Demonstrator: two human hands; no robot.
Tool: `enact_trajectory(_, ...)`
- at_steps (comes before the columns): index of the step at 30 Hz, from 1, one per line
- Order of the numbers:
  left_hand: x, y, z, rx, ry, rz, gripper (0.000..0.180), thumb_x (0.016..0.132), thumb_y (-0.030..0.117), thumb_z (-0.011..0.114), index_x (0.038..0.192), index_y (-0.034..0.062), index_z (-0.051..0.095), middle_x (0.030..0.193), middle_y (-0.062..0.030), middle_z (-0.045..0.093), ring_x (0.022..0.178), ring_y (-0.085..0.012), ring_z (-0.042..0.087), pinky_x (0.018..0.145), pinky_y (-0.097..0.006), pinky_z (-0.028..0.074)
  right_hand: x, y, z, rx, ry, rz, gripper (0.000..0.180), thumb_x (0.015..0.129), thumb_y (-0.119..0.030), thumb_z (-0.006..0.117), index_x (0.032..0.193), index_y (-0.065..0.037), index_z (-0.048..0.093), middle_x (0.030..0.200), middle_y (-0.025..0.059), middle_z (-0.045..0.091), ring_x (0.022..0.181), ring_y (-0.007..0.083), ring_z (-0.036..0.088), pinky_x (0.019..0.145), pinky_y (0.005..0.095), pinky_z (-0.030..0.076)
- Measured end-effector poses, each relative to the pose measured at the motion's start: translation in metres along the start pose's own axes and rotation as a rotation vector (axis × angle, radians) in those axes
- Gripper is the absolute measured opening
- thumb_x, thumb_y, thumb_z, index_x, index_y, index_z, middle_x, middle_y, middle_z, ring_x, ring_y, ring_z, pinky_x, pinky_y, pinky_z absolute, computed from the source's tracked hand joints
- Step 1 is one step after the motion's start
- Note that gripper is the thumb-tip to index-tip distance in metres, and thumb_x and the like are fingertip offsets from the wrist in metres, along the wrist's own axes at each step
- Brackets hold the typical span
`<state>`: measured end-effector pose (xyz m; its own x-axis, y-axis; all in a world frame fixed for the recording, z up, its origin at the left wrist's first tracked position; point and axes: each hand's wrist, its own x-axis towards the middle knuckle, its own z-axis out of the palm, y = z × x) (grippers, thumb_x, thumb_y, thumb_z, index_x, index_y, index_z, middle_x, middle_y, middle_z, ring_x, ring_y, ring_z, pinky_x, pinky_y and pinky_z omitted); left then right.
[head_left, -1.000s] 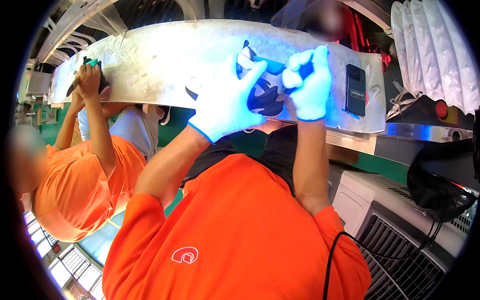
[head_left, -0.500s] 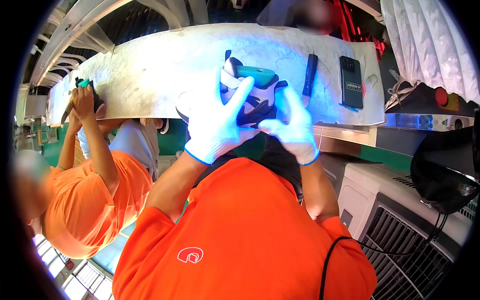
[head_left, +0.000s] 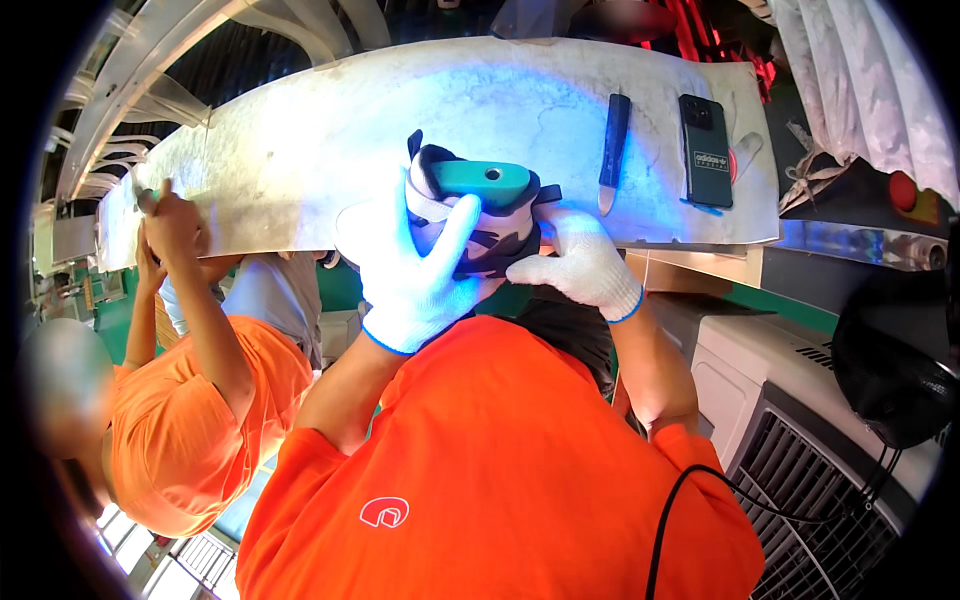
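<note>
A grey and black shoe upper (head_left: 500,222) is stretched over a green shoe last (head_left: 485,180), whose top has a round hole. I hold it at the near edge of the bench. My left hand (head_left: 415,285), in a white knit glove, is closed round its left side, thumb lying up along the upper. On the right side, my gloved right hand (head_left: 585,262) has its fingers against the shoe's edge and its thumb low in front. Some right fingertips are hidden behind the shoe. Left of my left hand a pale rounded edge shows; its kind is unclear.
On the pale worktable (head_left: 330,130), a dark-handled knife (head_left: 615,140) and a dark phone (head_left: 708,160) lie to the right. At the far left a co-worker's hands (head_left: 172,225) work over the table. A grey vented machine (head_left: 735,370) stands at lower right.
My view has shifted slightly. The shoe and last sit a little lower and to the left, with the right hand still at the side. The co-worker's hands have moved.
</note>
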<state>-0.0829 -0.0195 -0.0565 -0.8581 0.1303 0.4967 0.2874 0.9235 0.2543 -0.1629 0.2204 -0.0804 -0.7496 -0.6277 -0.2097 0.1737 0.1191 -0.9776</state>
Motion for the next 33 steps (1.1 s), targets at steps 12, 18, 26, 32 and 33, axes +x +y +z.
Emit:
enact_trajectory(12,0.001,-0.001,0.004,0.043,0.031,0.063,0.088,0.066,0.051,0.106,0.140,0.0131,0.077,0.154,-0.0464,0.054,0.125,-0.0604,0.071,0.091,-0.058,0.066,0.023,-0.006,-0.036,0.014,-0.222,-0.095,0.056,0.079,-0.009,0.092,0.129,0.007,0.076,0.117,0.0120,0.085,0.105,0.0213,0.076,0.098,0.0395,0.060)
enact_trajectory(18,-0.002,-0.006,0.012,0.035,0.052,0.077,0.091,0.060,0.046,0.106,0.139,0.0126,0.077,0.155,-0.0484,0.051,0.124,-0.0614,0.072,0.089,-0.059,0.066,0.050,-0.016,-0.045,-0.002,-0.321,0.096,0.054,0.073,-0.004,0.090,0.125,0.002,0.080,0.108,0.0114,0.086,0.096,0.0155,0.072,0.088,0.0367,0.059)
enact_trajectory(26,0.002,-0.004,0.008,0.027,-0.012,0.074,0.113,0.065,0.057,0.105,0.161,0.0204,0.058,0.159,-0.0418,0.052,0.130,-0.0572,0.066,0.102,-0.059,0.058,0.032,-0.028,-0.031,-0.161,-0.251,0.076,0.060,0.078,-0.014,0.094,0.133,-0.001,0.076,0.118,0.0164,0.084,0.103,0.0266,0.078,0.095,0.0404,0.061)
enact_trajectory(32,0.004,0.002,0.011,0.099,0.045,0.030,0.108,0.068,0.063,0.102,0.159,0.0192,0.061,0.156,-0.0456,0.054,0.128,-0.0597,0.069,0.101,-0.059,0.061,0.017,-0.009,0.019,-0.295,0.246,-0.284,0.063,0.075,-0.033,0.098,0.128,-0.005,0.077,0.112,0.0208,0.082,0.107,0.0406,0.079,0.096,0.0475,0.062)
enact_trajectory(33,0.004,-0.001,0.013,0.053,0.074,0.010,0.085,0.069,0.065,0.097,0.137,0.0171,0.081,0.151,-0.0460,0.056,0.123,-0.0569,0.070,0.098,-0.056,0.062,0.016,-0.002,0.024,-0.353,0.218,-0.104,0.064,0.073,-0.035,0.100,0.124,-0.004,0.078,0.108,0.0206,0.082,0.106,0.0434,0.079,0.095,0.0491,0.063)
